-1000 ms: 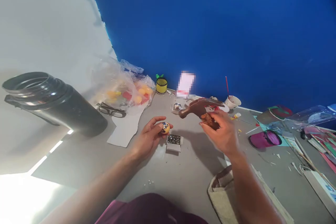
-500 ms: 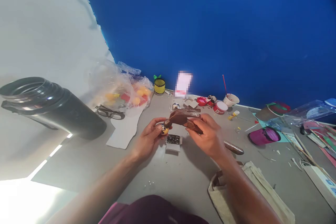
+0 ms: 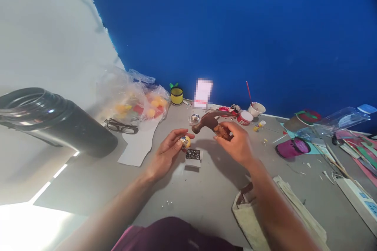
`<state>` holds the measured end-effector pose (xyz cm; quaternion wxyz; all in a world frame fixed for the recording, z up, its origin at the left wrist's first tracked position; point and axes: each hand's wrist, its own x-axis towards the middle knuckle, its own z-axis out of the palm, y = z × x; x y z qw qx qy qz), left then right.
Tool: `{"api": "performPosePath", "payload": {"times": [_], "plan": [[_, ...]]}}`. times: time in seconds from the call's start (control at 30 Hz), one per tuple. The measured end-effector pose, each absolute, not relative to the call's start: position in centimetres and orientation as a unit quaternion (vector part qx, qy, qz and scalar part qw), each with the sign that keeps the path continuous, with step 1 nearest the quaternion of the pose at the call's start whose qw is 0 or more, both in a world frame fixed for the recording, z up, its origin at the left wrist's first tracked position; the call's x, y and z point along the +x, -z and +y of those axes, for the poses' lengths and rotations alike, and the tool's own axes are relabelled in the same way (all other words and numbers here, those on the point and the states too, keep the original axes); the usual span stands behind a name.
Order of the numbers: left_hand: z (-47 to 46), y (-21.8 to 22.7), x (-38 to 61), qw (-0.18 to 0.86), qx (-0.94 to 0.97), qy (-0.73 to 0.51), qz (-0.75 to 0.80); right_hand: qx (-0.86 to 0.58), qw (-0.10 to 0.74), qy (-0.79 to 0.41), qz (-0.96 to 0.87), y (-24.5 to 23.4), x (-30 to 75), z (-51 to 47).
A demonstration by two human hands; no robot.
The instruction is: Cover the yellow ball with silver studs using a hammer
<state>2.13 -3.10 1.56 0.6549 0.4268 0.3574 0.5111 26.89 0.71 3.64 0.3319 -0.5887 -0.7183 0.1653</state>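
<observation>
On table (image 3: pixel 206 200) | left hand (image 3: pixel 164 155) pinches ball (image 3: pixel 185 141) | right hand (image 3: pixel 238 146) grips hammer (image 3: pixel 206 120) | box (image 3: pixel 193 162) holds tacks (image 3: pixel 193 154)

No text can be read anywhere. The white card with a red stripe (image 3: pixel 203 93) is pixelated, and the label on the small red-and-white jar (image 3: pixel 244 117) is too small to make out. The rust-brown hammer (image 3: pixel 206 120) and the small yellow ball studded with silver pins (image 3: pixel 185 141) show no legible marking.

The ball (image 3: pixel 185 141) is yellow with silvery studs; the hammer (image 3: pixel 209 121) at its two o'clock is rusty brown. The wall (image 3: pixel 235 27) is deep blue, the table (image 3: pixel 206 192) grey, the pin box (image 3: pixel 193 162) white.
</observation>
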Motion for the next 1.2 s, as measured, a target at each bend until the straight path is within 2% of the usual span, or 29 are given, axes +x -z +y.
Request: {"api": "performPosePath", "payload": {"times": [0.27, 0.43, 0.7, 0.87, 0.93, 1.2], "plan": [[-3.1, -2.2, 1.9, 0.706, 0.381, -0.509, 0.311, -0.647, 0.163, -0.264, -0.697, -1.3, 28.7, 3.2], [-3.0, -2.2, 1.5, 0.735, 0.353, -0.503, 0.286, -0.667, 0.094, -0.249, -0.696, -0.7, 28.8, 3.5], [-2.8, -2.5, 1.4, 0.777, 0.296, -0.490, 0.259, -0.629, 0.076, -0.160, -0.757, -0.4, 28.4, 3.2], [-2.5, -2.1, 1.5, 0.778, 0.273, -0.494, 0.277, -0.548, 0.197, -0.139, -0.801, -0.8, 26.2, 1.9], [-2.4, -1.9, 1.6, 0.774, 0.267, -0.498, 0.285, -0.488, 0.213, -0.142, -0.834, -0.7, 24.9, 1.2], [-2.4, -1.8, 1.6, 0.749, 0.265, -0.510, 0.330, -0.406, 0.049, -0.089, -0.908, -0.3, 22.0, -0.2]]}}
